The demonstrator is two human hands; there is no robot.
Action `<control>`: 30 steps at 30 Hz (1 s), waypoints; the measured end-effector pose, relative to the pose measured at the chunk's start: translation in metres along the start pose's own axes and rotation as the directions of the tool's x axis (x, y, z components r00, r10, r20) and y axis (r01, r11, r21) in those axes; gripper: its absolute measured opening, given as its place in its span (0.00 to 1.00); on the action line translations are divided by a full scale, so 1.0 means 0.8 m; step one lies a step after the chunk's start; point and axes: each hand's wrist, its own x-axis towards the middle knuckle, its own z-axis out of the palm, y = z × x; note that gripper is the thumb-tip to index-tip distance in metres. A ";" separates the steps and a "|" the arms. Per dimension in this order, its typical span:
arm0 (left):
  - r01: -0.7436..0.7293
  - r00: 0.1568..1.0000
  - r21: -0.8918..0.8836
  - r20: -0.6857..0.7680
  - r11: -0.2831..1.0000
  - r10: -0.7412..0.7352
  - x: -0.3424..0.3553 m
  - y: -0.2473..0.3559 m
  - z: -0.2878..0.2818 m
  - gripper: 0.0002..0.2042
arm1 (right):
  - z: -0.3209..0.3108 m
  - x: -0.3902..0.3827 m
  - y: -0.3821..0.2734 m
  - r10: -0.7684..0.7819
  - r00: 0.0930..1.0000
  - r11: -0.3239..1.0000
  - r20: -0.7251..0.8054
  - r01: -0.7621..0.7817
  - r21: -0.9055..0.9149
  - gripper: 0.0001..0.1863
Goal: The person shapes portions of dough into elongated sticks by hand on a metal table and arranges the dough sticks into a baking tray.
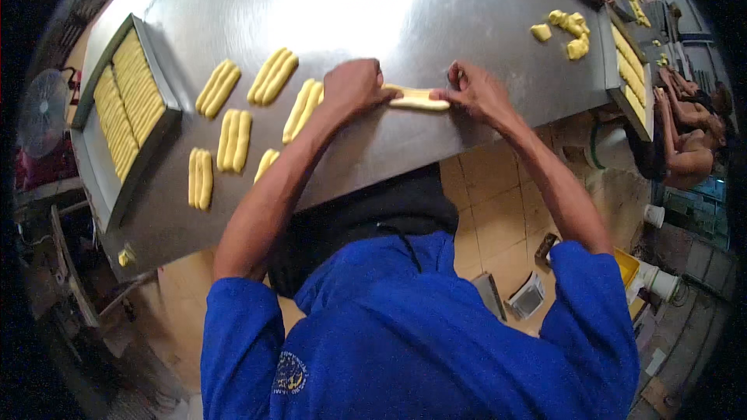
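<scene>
A pale yellow dough strip (420, 99) stretches sideways between my two hands at the near part of the steel table. The fingers of my left hand (355, 87) are closed on its left end. At its right end, my right hand (476, 93) pinches the dough between thumb and fingers. Left of my hands lie several groups of dough sticks (272, 76), set side by side. One group (302, 111) lies right beside my left wrist, and another (266, 163) is partly hidden by my left forearm.
A metal tray (170, 118) packed with rows of dough sticks stands at the left of the steel table (482, 23). Loose dough lumps (574, 29) lie at the right, near another tray (634, 105) of dough. Other people (689, 128) are at the far right.
</scene>
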 end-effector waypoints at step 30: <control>-0.086 0.990 -0.006 0.108 0.996 0.086 0.019 0.009 -0.007 0.36 | 0.000 0.005 0.017 -0.022 1.000 0.993 0.021 0.019 0.120 0.25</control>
